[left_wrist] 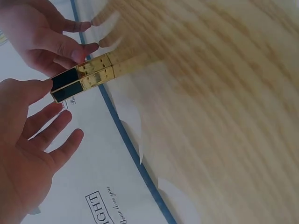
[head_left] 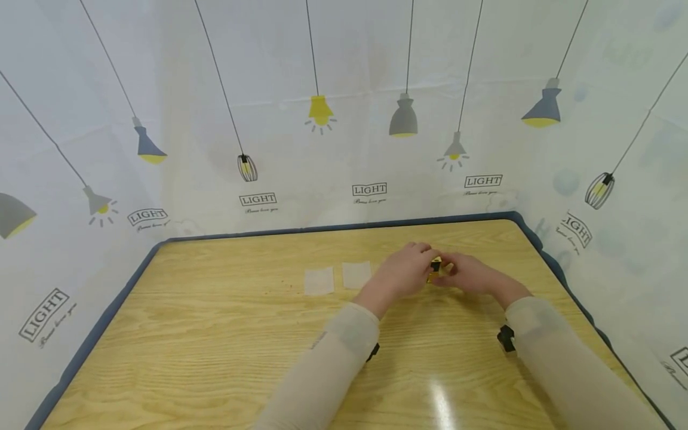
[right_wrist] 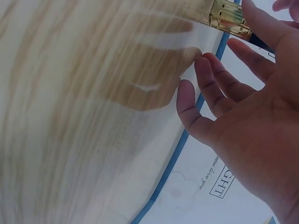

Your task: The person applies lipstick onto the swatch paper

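Note:
A square gold-and-black tube that looks like a lipstick [head_left: 436, 264] stands upright on the table, black end up and gold end at the wood. My left hand [head_left: 403, 272] pinches the black top between thumb and index finger, its other fingers spread in the left wrist view. From the other side my right hand [head_left: 473, 273] holds the tube between thumb and index finger near where black meets gold [right_wrist: 231, 18]. Its remaining fingers bend down with tips at the tabletop. In the head view the hands partly hide the tube.
Two white paper squares [head_left: 319, 281] lie side by side left of the hands, with small reddish specks [head_left: 291, 285] nearby. The wooden table [head_left: 215, 334] has a blue edge along a white sheet wall [head_left: 344, 149] printed with lamps. Black wrist devices [head_left: 506, 338] sit under the sleeves.

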{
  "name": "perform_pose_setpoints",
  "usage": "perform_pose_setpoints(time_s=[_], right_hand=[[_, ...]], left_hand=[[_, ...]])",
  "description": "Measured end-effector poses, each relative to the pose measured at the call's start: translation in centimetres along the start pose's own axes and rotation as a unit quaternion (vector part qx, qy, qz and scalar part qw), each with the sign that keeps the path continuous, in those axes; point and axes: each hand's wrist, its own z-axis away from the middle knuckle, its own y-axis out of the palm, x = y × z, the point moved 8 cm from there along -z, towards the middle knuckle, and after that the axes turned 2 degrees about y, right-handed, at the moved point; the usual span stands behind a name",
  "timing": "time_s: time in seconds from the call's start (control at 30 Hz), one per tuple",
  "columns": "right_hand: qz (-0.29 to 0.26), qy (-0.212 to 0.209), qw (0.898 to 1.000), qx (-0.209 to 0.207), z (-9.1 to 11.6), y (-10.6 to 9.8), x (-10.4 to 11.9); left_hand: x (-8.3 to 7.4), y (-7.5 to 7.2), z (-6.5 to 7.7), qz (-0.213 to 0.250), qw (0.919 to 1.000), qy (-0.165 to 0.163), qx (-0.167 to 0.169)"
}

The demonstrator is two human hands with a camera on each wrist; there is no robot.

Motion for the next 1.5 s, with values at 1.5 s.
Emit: perform_pose_setpoints(time_s=[1.5], right_hand=[[0.029, -0.122, 0.991, -0.038, 0.5, 0.0, 12.7]], left_hand=[[6.4, -4.7, 10.4, 0.147, 0.9771, -0.007, -0.154]])
